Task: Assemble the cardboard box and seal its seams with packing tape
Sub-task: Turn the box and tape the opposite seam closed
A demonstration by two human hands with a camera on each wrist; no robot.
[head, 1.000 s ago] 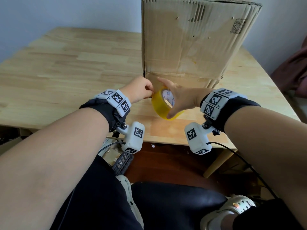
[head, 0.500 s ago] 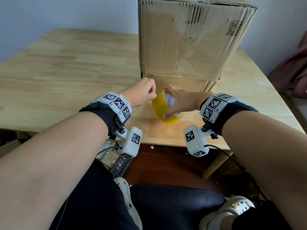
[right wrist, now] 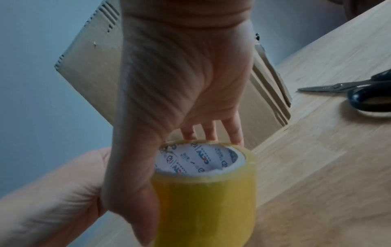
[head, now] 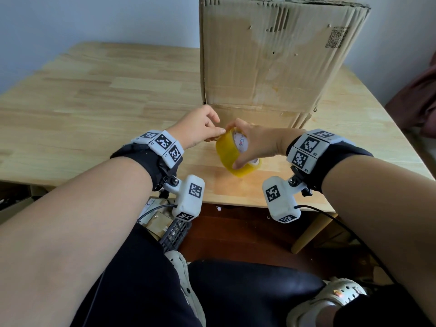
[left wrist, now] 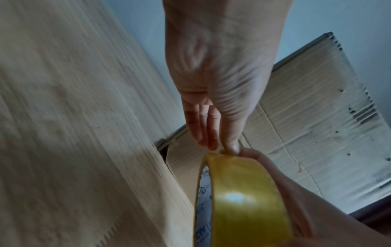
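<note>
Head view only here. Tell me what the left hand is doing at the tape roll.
Observer: Left wrist view: the left hand presses its thumb tip on the tape roll, at the top of the outer band; no loose end shows.
Operator: Find me something to cut with.
Observer: Right wrist view: scissors lie closed on the table, beside the cardboard box, apart from it.
Operator: Report the right hand and its grip.
Observer: Thumb down the roll's near side, three fingertips over its far rim.
</note>
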